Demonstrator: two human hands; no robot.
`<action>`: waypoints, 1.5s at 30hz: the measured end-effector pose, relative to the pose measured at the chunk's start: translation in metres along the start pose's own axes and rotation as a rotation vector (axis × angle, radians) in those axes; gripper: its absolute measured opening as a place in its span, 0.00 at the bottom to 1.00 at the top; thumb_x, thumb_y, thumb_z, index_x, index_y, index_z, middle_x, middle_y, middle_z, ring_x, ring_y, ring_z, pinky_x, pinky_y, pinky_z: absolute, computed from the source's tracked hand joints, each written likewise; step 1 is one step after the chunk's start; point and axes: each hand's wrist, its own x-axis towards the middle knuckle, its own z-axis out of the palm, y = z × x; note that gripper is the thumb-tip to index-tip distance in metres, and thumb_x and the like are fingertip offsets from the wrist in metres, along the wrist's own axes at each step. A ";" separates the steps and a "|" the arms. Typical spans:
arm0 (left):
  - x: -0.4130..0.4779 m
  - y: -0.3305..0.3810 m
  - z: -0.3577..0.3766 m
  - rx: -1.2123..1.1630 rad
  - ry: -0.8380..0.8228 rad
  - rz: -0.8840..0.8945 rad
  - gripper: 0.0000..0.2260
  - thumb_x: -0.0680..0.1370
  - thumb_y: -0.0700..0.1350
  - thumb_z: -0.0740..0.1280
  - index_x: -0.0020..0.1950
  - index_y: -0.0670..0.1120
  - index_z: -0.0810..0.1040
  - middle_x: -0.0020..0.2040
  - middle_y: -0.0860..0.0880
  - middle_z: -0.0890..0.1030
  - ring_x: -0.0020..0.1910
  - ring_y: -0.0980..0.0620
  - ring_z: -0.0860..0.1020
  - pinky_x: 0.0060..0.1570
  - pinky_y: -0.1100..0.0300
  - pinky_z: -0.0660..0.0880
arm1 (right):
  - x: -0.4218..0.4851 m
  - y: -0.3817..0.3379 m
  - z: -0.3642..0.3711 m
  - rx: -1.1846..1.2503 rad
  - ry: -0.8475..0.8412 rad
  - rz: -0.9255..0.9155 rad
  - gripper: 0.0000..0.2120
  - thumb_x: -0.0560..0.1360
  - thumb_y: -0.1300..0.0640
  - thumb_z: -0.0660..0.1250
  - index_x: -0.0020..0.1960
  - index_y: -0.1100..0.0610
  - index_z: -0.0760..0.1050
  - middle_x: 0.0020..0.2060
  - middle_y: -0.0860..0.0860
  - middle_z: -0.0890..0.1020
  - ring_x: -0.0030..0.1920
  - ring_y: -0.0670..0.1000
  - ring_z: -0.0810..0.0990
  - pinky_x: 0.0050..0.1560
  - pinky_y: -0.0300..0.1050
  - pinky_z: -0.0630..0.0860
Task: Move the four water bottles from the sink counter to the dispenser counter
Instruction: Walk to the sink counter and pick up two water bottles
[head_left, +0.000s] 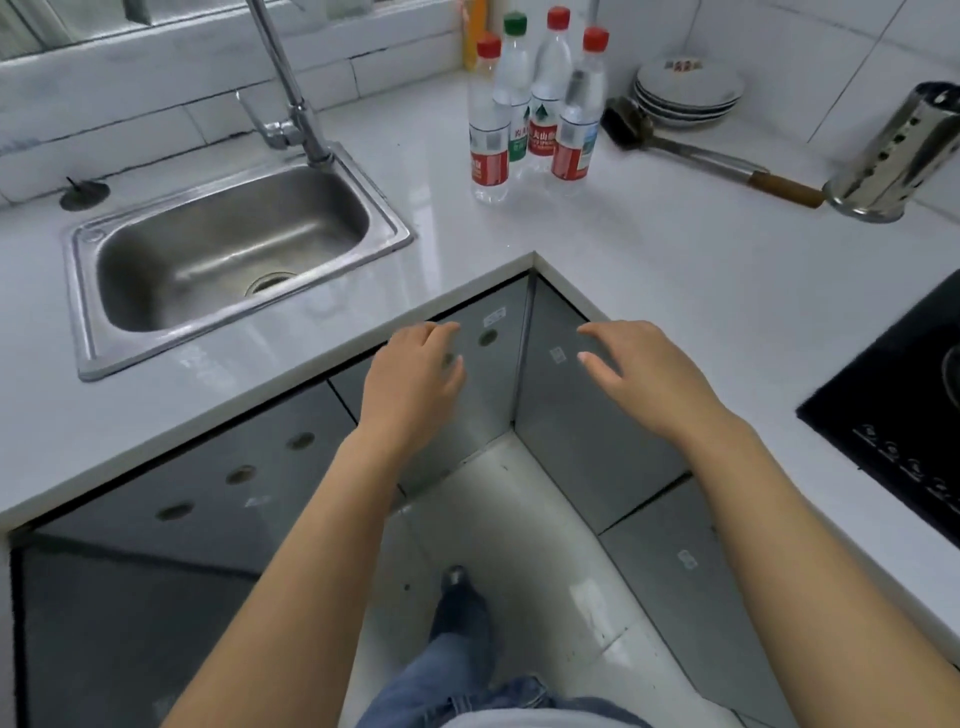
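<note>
We are holding our left hand (415, 374) and right hand (636, 366) wide and empty in front of the white glossy surface (649, 260). The four clear plastic water bottles (535, 109) are standing together on it, right of the steel sink (234, 254), well apart from both hands.

The green-capped bottle (515, 78) stands mostly hidden behind its neighbours, and the cooktop (904, 395), perhaps induction, is cut off rightward.

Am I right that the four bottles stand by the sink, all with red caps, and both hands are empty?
Not quite. The head view shows three red caps and one green cap. The four bottles do stand by the sink, and the left hand and right hand are empty.
</note>
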 end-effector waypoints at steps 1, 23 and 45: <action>0.013 -0.004 -0.002 0.004 0.000 0.022 0.18 0.78 0.45 0.59 0.68 0.46 0.68 0.65 0.45 0.74 0.64 0.45 0.69 0.59 0.53 0.67 | 0.012 -0.003 -0.001 0.007 0.009 0.013 0.20 0.79 0.51 0.55 0.69 0.55 0.66 0.64 0.53 0.75 0.66 0.55 0.68 0.61 0.52 0.68; 0.254 -0.025 0.015 0.180 -0.059 0.114 0.20 0.79 0.50 0.59 0.70 0.49 0.64 0.71 0.45 0.68 0.69 0.44 0.65 0.68 0.49 0.64 | 0.228 0.052 -0.033 -0.025 0.114 0.086 0.19 0.78 0.49 0.56 0.68 0.52 0.67 0.66 0.50 0.73 0.67 0.52 0.68 0.63 0.49 0.68; 0.358 -0.032 0.049 0.228 -0.071 -0.045 0.21 0.78 0.54 0.58 0.69 0.49 0.66 0.69 0.46 0.71 0.68 0.44 0.67 0.65 0.49 0.66 | 0.338 0.109 -0.043 0.086 0.082 0.209 0.22 0.78 0.47 0.56 0.67 0.55 0.68 0.65 0.53 0.74 0.64 0.54 0.72 0.59 0.49 0.71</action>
